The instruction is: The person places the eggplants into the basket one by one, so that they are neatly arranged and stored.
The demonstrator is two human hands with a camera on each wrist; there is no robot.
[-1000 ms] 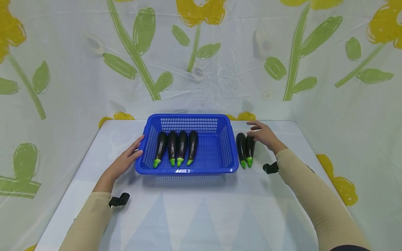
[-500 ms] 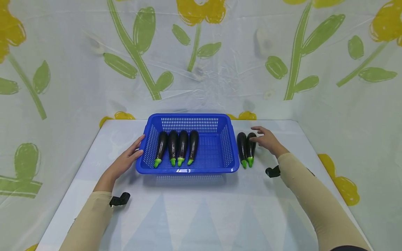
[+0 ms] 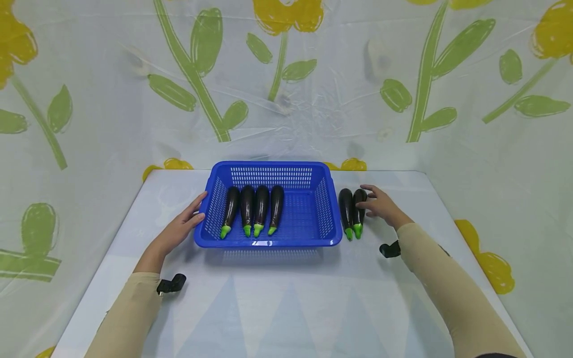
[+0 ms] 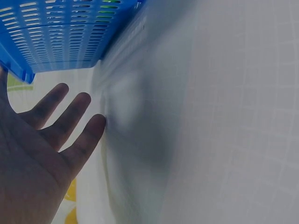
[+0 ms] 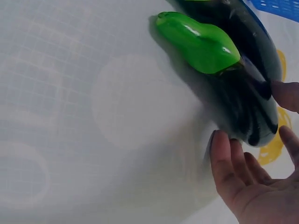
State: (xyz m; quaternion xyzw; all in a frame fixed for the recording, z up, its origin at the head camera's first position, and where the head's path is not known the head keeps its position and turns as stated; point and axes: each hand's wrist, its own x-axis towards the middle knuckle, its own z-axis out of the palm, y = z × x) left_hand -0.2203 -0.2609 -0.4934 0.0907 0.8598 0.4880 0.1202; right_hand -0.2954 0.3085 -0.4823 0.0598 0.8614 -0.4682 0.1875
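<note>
My left hand (image 3: 179, 229) lies against the left side of the blue plastic basket (image 3: 268, 243), thumb and a fingertip at its rim. In the left wrist view its other fingers (image 4: 70, 114) are straight and spread below the basket. Several dark eggplants with green stem ends, one of them the rightmost eggplant (image 3: 276, 206), lie in a row inside. Right of the basket, two more lie side by side on the table. My right hand (image 3: 382, 206) is at the outer eggplant (image 3: 358, 216), thumb touching its side, fingers bent loosely beside its dark end. The inner eggplant (image 3: 345, 209) lies between it and the basket.
The white table (image 3: 268, 303) has pale blue triangles on its near part. A flower-print sheet (image 3: 340, 109) hangs behind and along both sides. The basket's right half shows its bare blue bottom (image 3: 299, 214).
My right hand has drawn slightly nearer and to the right, from over the outer eggplant's far end to beside it. The left hand stays at the basket; the eggplants lie as before.
</note>
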